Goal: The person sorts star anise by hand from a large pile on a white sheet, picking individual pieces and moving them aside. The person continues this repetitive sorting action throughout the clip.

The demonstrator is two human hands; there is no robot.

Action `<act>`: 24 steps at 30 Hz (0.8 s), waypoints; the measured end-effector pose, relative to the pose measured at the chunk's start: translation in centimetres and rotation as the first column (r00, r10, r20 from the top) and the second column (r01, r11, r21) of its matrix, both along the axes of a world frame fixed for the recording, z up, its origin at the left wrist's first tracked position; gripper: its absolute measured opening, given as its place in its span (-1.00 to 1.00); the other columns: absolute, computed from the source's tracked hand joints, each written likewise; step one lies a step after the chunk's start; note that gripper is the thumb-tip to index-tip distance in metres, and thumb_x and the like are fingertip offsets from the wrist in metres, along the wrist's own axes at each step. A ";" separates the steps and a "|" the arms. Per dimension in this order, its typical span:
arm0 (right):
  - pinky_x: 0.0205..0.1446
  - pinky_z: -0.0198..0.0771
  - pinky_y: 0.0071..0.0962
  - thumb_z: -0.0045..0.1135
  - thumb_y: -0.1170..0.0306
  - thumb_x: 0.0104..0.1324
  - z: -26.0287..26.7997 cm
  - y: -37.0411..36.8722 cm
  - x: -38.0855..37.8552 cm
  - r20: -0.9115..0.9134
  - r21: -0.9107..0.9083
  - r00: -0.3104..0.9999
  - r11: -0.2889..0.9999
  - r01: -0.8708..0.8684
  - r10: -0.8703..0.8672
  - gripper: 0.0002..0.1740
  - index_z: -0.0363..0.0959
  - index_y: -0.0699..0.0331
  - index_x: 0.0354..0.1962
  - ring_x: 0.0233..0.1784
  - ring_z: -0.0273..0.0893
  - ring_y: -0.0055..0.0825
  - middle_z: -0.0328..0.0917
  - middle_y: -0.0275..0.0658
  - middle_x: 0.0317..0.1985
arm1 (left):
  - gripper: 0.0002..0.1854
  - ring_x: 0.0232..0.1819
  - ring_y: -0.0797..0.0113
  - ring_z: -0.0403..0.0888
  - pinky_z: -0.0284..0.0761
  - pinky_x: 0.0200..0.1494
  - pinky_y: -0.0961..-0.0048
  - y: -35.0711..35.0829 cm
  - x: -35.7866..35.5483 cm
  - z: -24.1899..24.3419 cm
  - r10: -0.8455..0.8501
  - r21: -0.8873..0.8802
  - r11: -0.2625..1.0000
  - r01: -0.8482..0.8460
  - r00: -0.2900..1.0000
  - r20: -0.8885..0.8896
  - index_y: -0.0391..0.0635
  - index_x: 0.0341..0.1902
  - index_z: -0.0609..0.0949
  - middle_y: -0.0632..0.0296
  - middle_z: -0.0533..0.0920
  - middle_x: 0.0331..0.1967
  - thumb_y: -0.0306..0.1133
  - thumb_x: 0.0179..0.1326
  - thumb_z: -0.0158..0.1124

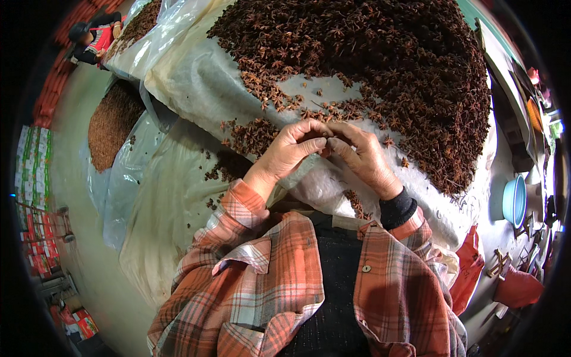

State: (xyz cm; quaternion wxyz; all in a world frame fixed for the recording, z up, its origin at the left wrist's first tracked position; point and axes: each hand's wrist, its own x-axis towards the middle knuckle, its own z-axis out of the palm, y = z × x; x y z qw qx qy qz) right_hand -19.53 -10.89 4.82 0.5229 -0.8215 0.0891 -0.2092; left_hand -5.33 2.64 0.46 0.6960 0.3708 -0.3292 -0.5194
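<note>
My left hand [294, 149] and my right hand [363, 154] meet fingertip to fingertip over the near edge of a plastic-covered surface. Between the fingertips is a small dark piece, perhaps part of a star anise; the fingers hide most of it, and which hand grips it is hard to tell. Beyond the hands rises a large heap of dried star anise [357, 44], with loose pods scattered on the pale plastic sheet [214, 85]. A smaller pile of star anise [252, 136] lies just beyond my left hand. A few pods [354, 203] rest below my right hand.
At the upper left a person [96, 40] in a red apron is beside another pile [140, 22]. A brown heap [113, 127] lies on plastic at left. Stacked cartons [33, 169] stand far left. At right are a blue basin [514, 201] and a red sack [466, 272].
</note>
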 end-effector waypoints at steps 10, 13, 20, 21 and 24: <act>-0.37 0.46 -0.28 0.17 0.43 0.27 -1.1 -3.2 1.4 0.068 -0.388 0.931 0.850 0.356 -0.359 -0.88 0.52 0.32 -0.39 -0.46 0.59 -0.15 0.59 -0.06 -0.48 | -0.78 -0.24 0.63 0.44 0.45 -0.13 0.62 -0.3 2.6 -1.5 0.520 -0.011 0.819 -0.574 0.733 0.438 -0.14 0.00 0.53 0.40 0.53 -0.27 -0.57 0.29 0.20; -0.30 0.50 -0.20 0.12 0.40 0.25 -2.2 -4.6 6.9 -0.114 -0.671 0.960 0.733 0.116 -0.256 -0.87 0.56 0.28 -0.41 -0.40 0.61 -0.09 0.60 -0.04 -0.47 | -0.80 -0.22 0.61 0.44 0.44 -0.14 0.59 1.8 3.8 -2.0 0.391 0.071 0.908 -0.413 0.896 0.209 -0.18 0.01 0.54 0.39 0.52 -0.26 -0.50 0.34 0.15; -0.24 0.58 -0.30 0.13 0.47 0.16 -4.1 -3.9 13.4 -0.435 -0.821 0.854 0.516 -0.245 -0.287 -0.88 0.65 0.21 -0.43 -0.25 0.70 -0.20 0.69 -0.16 -0.40 | -0.83 -0.17 0.62 0.45 0.39 -0.04 0.63 3.9 3.7 -1.2 0.531 0.095 0.755 -0.649 0.690 0.492 -0.17 -0.04 0.54 0.39 0.55 -0.17 -0.46 0.32 0.22; -0.24 0.58 -0.31 0.13 0.47 0.16 -3.7 -4.3 13.0 -0.411 -0.828 0.866 0.513 -0.225 -0.284 -0.87 0.66 0.21 -0.43 -0.24 0.70 -0.22 0.69 -0.16 -0.40 | -0.84 -0.19 0.62 0.44 0.39 -0.04 0.63 3.5 4.0 -1.0 0.501 0.068 0.766 -0.640 0.659 0.561 -0.16 -0.04 0.55 0.40 0.54 -0.19 -0.46 0.33 0.21; -0.28 0.55 -0.33 0.12 0.44 0.17 -1.8 -6.0 10.0 -0.464 -0.636 0.853 0.761 -0.131 -0.241 -0.87 0.64 0.21 -0.40 -0.33 0.67 -0.21 0.68 -0.13 -0.41 | -0.86 -0.20 0.60 0.46 0.42 -0.05 0.60 1.2 4.9 -0.8 0.467 -0.097 0.804 -0.587 0.523 0.713 -0.20 -0.07 0.56 0.39 0.57 -0.20 -0.45 0.36 0.20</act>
